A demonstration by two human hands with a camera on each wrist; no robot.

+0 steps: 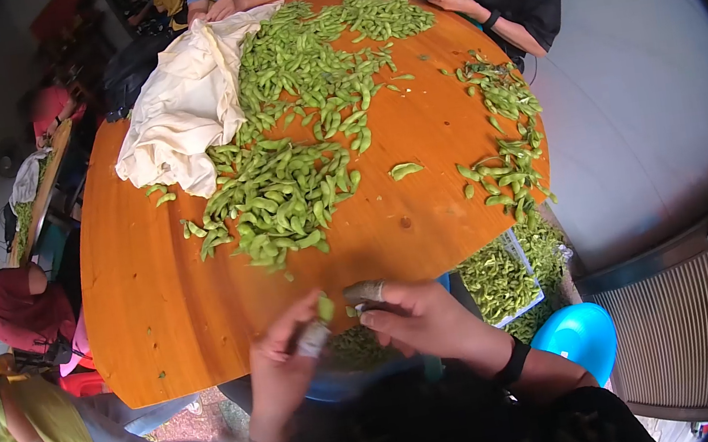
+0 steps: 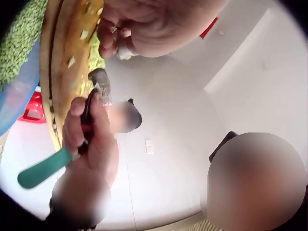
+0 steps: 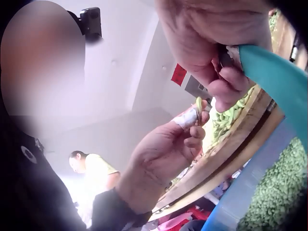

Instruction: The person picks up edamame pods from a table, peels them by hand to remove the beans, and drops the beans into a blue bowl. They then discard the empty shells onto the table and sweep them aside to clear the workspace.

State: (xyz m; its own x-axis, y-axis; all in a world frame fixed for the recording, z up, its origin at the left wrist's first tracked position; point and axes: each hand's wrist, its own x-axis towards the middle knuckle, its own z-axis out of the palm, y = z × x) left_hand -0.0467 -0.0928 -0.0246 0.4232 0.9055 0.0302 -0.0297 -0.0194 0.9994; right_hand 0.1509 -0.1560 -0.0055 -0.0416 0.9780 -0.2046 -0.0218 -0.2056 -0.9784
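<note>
The left hand [image 1: 278, 378] pinches a green pod [image 1: 325, 307] at its fingertips; beside it, the right hand [image 1: 430, 323] grips a green-handled tool [image 2: 45, 168]. The pod looks light, slightly pliable and easily bruised, best held by one end. Beyond both hands, more pods [image 1: 279, 197] lie heaped on the table [image 1: 153, 292].

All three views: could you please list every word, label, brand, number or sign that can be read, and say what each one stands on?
No text can be read in any of the views.
Round pale mark on the dark clothing: too blurred to read.
Red patch on the wall: too small to tell whether it bears writing.
Black device: no brand can be made out.
</note>
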